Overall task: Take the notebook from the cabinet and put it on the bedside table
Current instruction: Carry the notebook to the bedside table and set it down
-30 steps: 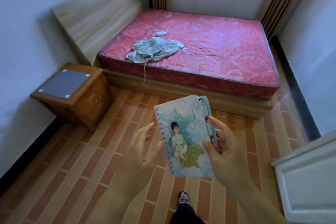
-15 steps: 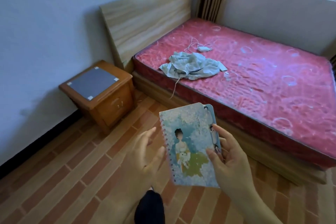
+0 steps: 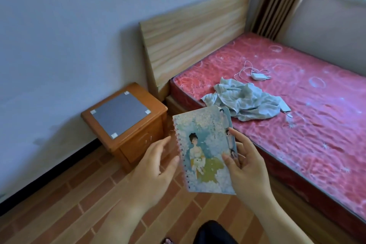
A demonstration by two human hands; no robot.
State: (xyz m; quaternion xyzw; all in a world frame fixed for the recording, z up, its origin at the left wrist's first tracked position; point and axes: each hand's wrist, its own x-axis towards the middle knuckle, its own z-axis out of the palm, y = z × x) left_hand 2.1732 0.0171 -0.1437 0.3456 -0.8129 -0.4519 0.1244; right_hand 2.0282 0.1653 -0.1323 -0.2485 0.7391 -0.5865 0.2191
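the bedside table (image 3: pixel 126 114) is now seen much nearer than a second ago, so placing seems close, while the notebook (image 3: pixel 204 150) is grasped by the right hand (image 3: pixel 245 166) and the left hand (image 3: pixel 154 168) is kept loose beside its spiral.

The notebook (image 3: pixel 200 150) is showing a pale blue cover with white blossoms and a painted figure in yellow-green; the bed (image 3: pixel 297 105) is wearing pink-red with white swirls, the worktop (image 3: pixel 126 134) glowing orange-brown around a grey panel, the floor (image 3: pixel 69 204) running in brown brick-pattern tiles
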